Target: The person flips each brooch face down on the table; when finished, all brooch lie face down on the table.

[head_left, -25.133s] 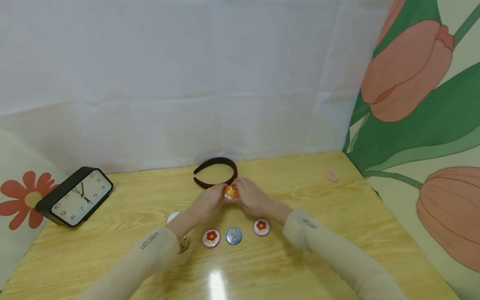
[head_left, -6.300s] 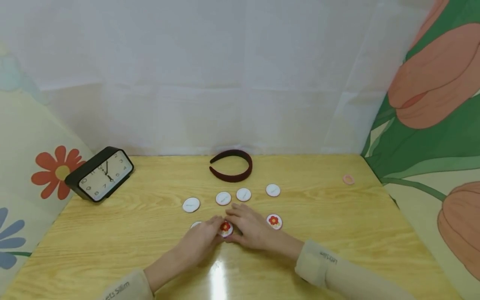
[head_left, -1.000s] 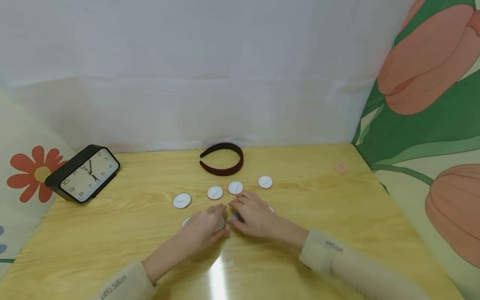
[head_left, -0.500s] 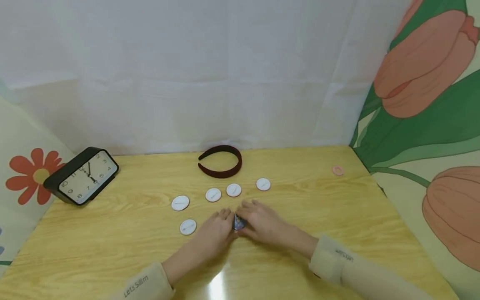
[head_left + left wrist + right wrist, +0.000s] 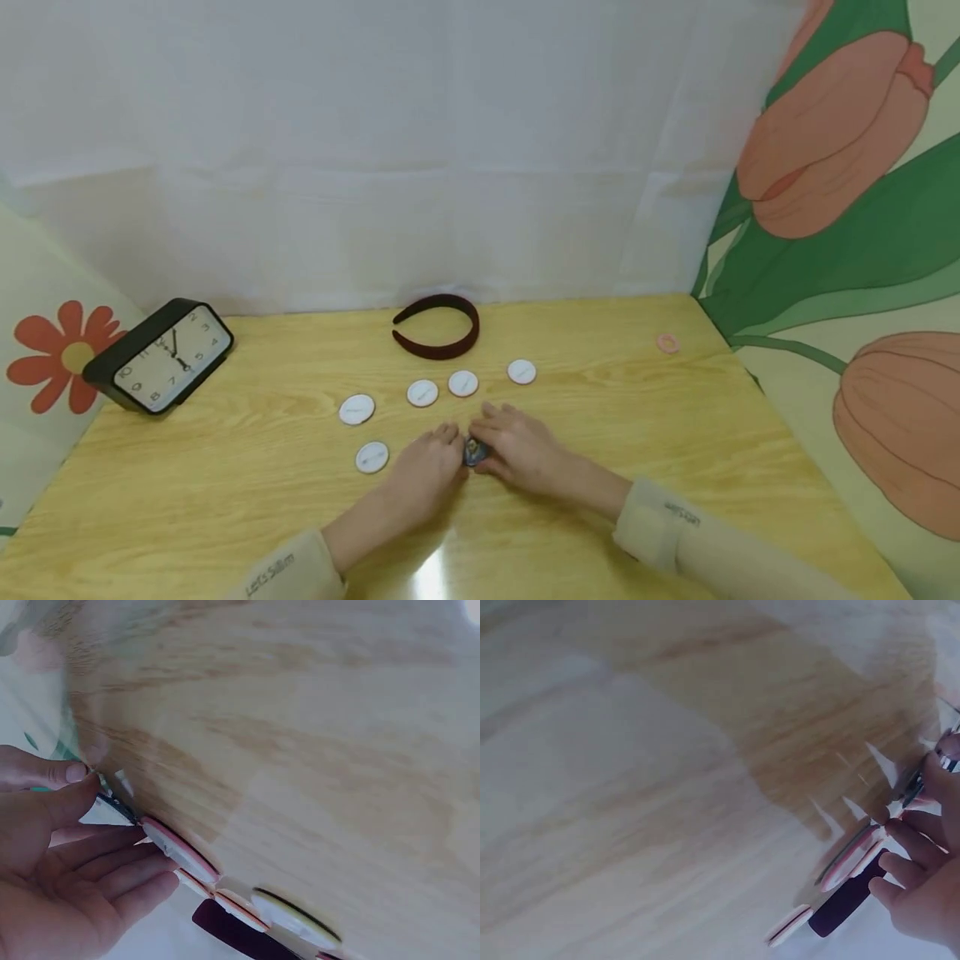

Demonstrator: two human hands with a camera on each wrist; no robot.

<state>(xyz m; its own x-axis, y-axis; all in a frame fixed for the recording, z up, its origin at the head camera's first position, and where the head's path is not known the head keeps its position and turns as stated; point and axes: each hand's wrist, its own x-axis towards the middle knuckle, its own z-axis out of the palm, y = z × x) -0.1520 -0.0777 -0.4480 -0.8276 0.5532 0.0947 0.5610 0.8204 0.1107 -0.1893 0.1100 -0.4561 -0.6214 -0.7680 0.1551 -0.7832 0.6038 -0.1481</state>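
Note:
A round pin-back button badge (image 5: pixel 474 452) with a blue picture face stands tilted between both hands in the head view. My left hand (image 5: pixel 426 468) pinches its left edge between thumb and fingers. From the other side my right hand (image 5: pixel 522 446) grips the same badge, thumb below and fingers above. In the left wrist view this badge shows as a thin dark disc (image 5: pixel 116 804) at the thumb tip, and a pink-rimmed badge (image 5: pixel 180 851) lies by the other fingers. In the right wrist view, the right thumb and index finger are at the dark badge (image 5: pixel 913 787).
Several badges lie white back up: a left one (image 5: pixel 357 409), a nearer one (image 5: pixel 372 457), two in the middle (image 5: pixel 423 393) and a right one (image 5: pixel 522 372). Behind them lies a dark red headband (image 5: pixel 438 327). A black clock (image 5: pixel 161 357) stands left; a pink ring (image 5: pixel 667 343) lies right.
A second ago the left hand was at a white-backed badge; it has moved right, and both hands now hold the blue badge, tilted. Flower badges seen face up earlier no longer show their faces.

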